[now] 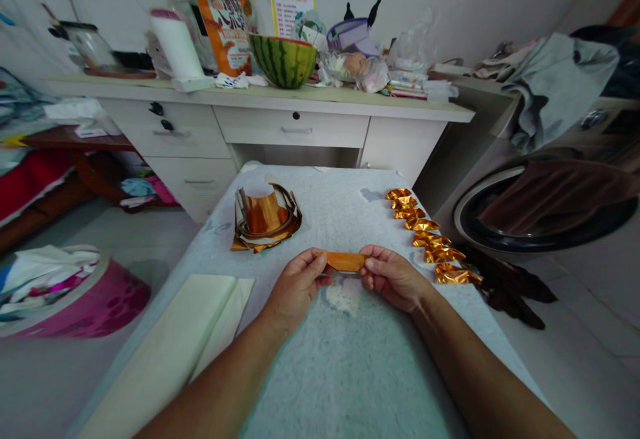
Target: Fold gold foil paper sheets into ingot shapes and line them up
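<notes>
A small strip of gold foil paper (345,262) is stretched level between my two hands, above the middle of the table. My left hand (304,278) pinches its left end between thumb and fingers. At the other end, my right hand (389,274) grips it the same way. Beyond my left hand lies a curled stack of gold foil sheets (265,216), with its edges bent upward. Right of my right hand, several folded gold foil pieces (425,226) run in a slanting row along the table's right side.
A pale cloth covers the table (350,372); folded cream paper (165,352) lies at its left. Behind stands a white counter (295,126) with a cut watermelon (284,62). A pink basket (100,292) is on the left floor, a washing machine (470,192) at right.
</notes>
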Motion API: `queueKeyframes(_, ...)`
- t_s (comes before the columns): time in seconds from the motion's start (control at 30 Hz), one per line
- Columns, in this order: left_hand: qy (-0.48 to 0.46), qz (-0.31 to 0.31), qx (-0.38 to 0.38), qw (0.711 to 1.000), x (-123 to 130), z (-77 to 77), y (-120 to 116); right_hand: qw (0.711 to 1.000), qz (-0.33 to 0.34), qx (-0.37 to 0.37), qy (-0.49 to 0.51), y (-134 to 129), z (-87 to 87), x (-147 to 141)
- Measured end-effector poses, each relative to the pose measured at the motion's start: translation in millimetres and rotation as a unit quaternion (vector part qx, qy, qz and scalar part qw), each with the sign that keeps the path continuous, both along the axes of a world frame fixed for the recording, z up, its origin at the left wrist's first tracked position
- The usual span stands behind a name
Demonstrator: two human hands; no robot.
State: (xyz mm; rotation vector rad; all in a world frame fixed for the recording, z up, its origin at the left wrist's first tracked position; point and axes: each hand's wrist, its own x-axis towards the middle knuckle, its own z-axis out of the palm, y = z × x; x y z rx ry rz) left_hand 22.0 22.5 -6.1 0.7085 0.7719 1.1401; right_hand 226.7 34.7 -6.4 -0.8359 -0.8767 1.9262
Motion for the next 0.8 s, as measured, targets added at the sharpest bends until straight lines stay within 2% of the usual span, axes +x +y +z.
queueKeyframes(0.3,-0.020,-0.016,-0.032,0.999,-3.1,4.4,0.4,1.000,0.014,0.006,-0.023,-4.6,5.0,-1.8)
queueKeyframes(0.8,0.005,-0.045,-0.020,0.999,-3.0,5.4,0.4,1.000,0.026,-0.002,-0.011,-4.3,2.0,-1.9)
